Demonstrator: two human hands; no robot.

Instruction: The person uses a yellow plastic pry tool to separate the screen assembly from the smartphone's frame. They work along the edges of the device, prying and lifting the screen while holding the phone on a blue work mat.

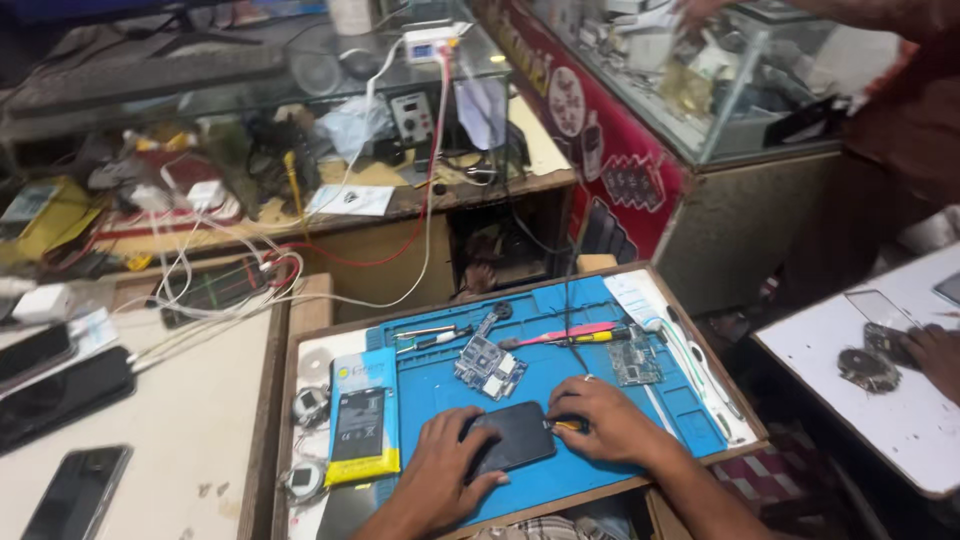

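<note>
Phone (pixel 512 437) lies dark on the blue mat (pixel 600 400), left hand (pixel 440 478) pinning it, right hand (pixel 603 420) gripping a small tool at its edge; circuit boards (pixel 490 366) already out, reassembly pending.

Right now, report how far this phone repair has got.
Done: two circuit boards already lie out on the blue mat. In hand: left hand steadies the dark phone; right hand works a yellow-handled tool at its edge. Left: boards remain outside.
</note>
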